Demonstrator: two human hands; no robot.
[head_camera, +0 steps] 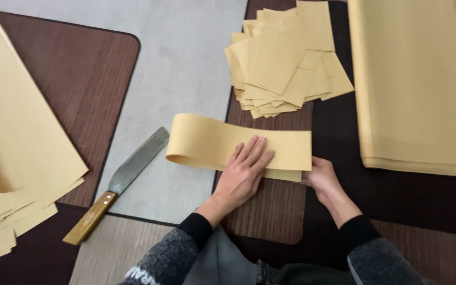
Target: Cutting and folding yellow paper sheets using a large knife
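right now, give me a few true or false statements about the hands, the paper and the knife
1. The left hand lies flat on top of the folded paper strip. True.
2. The right hand holds the knife. False: it grips the strip's right end; the knife lies untouched on the floor to the left.
3. The strip is folded over, with its loop at the left. True.
4. The pile of cut paper squares sits in front of the knees, nearer than the strip. False: it lies beyond the strip.
5. The knife has a wooden handle. True.
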